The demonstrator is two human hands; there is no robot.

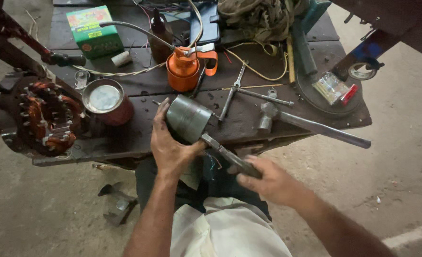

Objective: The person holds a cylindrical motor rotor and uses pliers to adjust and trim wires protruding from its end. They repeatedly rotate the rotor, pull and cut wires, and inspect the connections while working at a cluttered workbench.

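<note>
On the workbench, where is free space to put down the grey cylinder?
Bare wood lies on the workbench between the red tin and the grey cylinder held by the left hand. Another patch lies between the orange oil can and the hammer. The back edge is crowded.

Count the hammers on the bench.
1. A hammer lies on the bench, its head right of the grey cylinder, handle pointing right. The clutter behind may hide others.

The stator [39, 116] is cut off at the left edge.
</note>
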